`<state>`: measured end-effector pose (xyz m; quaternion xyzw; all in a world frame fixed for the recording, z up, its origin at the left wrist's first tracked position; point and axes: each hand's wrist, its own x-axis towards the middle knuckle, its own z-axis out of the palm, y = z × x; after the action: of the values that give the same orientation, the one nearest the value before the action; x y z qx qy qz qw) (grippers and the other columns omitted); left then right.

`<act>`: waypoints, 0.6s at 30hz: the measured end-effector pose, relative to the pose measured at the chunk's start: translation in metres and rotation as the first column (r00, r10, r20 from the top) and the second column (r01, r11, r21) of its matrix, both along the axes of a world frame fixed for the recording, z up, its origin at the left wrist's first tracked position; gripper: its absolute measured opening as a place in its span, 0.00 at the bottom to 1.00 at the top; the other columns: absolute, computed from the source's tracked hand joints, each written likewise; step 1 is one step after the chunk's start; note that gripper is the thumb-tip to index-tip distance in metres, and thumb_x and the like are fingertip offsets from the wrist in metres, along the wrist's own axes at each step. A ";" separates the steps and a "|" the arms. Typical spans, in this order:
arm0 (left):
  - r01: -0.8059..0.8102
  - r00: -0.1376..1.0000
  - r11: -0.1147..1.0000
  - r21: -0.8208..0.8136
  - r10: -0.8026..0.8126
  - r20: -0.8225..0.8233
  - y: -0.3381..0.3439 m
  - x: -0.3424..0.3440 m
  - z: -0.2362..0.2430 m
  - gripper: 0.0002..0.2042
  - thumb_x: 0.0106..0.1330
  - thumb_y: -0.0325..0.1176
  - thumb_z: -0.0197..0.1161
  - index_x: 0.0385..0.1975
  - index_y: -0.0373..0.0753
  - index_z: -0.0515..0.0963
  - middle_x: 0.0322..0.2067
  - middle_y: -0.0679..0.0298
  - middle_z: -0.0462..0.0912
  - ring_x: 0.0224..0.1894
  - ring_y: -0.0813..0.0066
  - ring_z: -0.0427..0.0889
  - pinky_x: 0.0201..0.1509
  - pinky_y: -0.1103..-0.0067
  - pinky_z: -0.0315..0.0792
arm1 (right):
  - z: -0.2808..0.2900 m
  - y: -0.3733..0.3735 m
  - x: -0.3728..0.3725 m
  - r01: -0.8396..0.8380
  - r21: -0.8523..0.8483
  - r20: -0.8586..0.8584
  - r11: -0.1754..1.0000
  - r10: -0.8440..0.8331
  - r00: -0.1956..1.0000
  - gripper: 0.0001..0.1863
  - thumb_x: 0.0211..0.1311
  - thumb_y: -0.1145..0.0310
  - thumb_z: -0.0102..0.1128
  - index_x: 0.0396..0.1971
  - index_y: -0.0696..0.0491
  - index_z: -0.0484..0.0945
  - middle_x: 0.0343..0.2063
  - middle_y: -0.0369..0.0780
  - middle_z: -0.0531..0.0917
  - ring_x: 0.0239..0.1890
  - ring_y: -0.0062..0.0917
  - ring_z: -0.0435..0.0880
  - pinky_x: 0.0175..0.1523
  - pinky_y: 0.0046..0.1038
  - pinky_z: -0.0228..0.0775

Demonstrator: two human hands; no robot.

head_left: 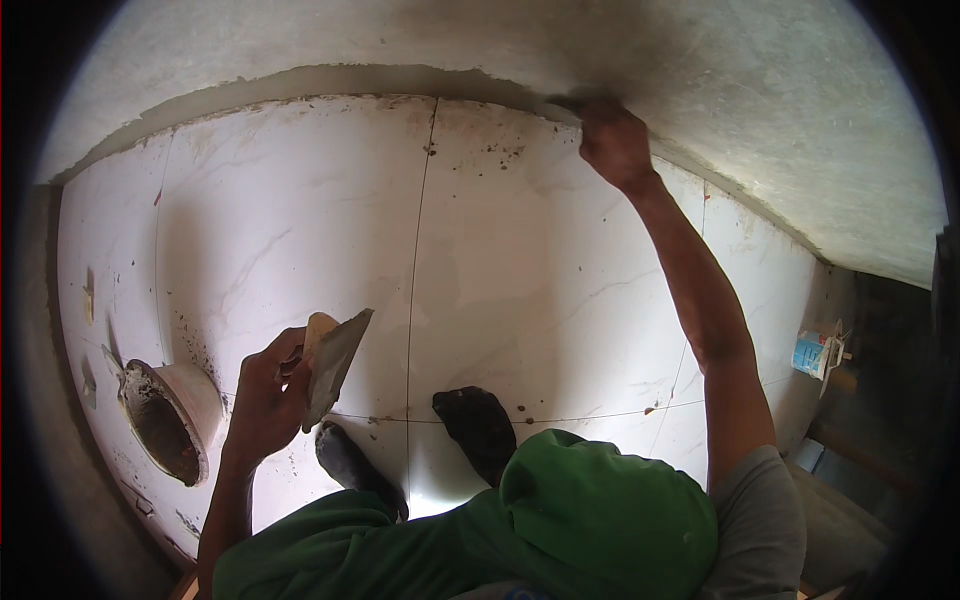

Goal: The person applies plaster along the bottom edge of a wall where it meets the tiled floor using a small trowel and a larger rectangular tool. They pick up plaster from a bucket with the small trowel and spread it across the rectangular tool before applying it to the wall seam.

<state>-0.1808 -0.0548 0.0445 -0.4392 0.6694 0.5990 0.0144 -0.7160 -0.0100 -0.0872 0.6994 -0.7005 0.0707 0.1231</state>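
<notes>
My left hand [270,385] is closed around a flat plastering float [338,368], tilted nearly on edge above the white tiles; its plate looks coated with grey mortar. My right arm reaches far forward to the foot of the wall. There my right hand [613,143] is closed on a small dark flat tool [566,102], blurred, its tip at the damp grey mortar strip [400,78] along the join of wall and floor. A mortar-crusted bucket [205,395] stands to the left of my left hand.
Large white tiles [500,230] with dark joints cover the floor, with crumbs scattered on them. Two dark shoes [475,430] are below me, beside green cloth [610,500]. A blue and white container [812,353] stands at the far right. A grey plastered wall [780,120] runs across the far side.
</notes>
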 end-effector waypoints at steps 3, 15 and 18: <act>-0.095 0.994 0.995 -0.039 0.093 -0.054 0.009 0.020 -0.008 0.13 0.78 0.22 0.53 0.58 0.31 0.77 0.43 0.57 0.89 0.46 0.77 0.86 0.52 0.75 0.79 | 0.028 0.002 0.021 0.073 -0.100 0.161 0.992 -0.056 0.985 0.21 0.56 0.78 0.62 0.48 0.44 0.88 0.42 0.37 0.88 0.44 0.35 0.86 0.48 0.37 0.83; -0.133 0.991 0.991 0.021 0.133 0.007 0.014 0.030 -0.002 0.12 0.78 0.22 0.53 0.57 0.31 0.78 0.45 0.55 0.89 0.48 0.74 0.87 0.54 0.74 0.79 | 0.046 -0.005 0.025 0.062 -0.155 0.087 0.986 -0.048 0.995 0.04 0.54 0.76 0.64 0.30 0.52 0.84 0.32 0.41 0.85 0.38 0.39 0.85 0.43 0.42 0.81; -0.165 0.986 0.986 0.018 0.165 -0.001 0.016 0.029 -0.001 0.12 0.78 0.21 0.53 0.56 0.30 0.78 0.44 0.55 0.89 0.48 0.72 0.88 0.56 0.73 0.79 | 0.026 0.000 0.014 -0.010 -0.019 0.028 1.000 0.011 1.000 0.04 0.54 0.76 0.63 0.29 0.52 0.83 0.32 0.41 0.85 0.38 0.39 0.85 0.43 0.42 0.81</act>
<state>-0.1520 -0.0384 0.0437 -0.4924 0.6255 0.6044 -0.0320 -0.7016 -0.0103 -0.0608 0.7009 -0.6977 0.0879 0.1194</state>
